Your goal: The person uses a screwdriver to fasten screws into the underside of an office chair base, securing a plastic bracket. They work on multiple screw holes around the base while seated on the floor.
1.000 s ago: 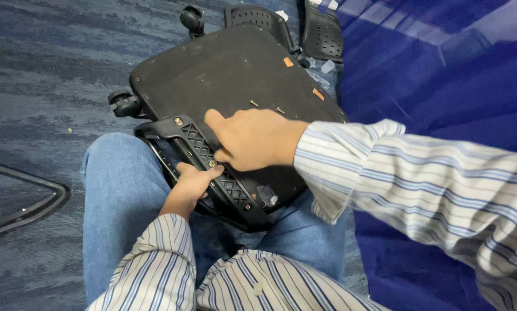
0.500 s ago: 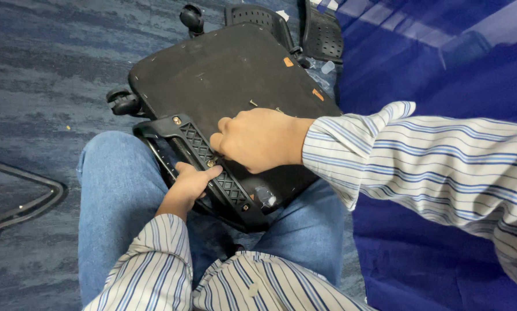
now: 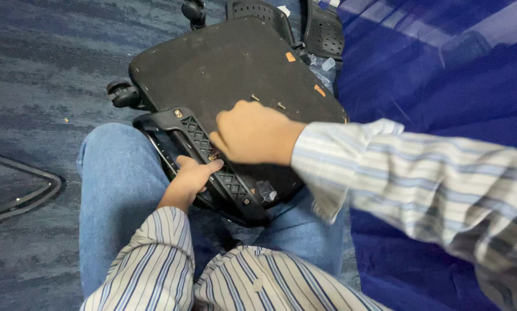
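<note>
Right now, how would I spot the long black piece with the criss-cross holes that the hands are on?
Find the big flat black chair seat lying upside down on the blue carpet against the person's jeans. Along its near edge runs a black plastic bracket, held by the left hand and touched by the right hand. Unlike the smooth seat board, it has a diamond lattice pattern.

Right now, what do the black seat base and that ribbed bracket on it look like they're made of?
Seat base: looks like matte fabric over a rigid board, dull and dusty, with small metal studs. Ribbed bracket: likely moulded black plastic, judging by its lattice ribs and slight sheen. The left hand grips it.
</note>
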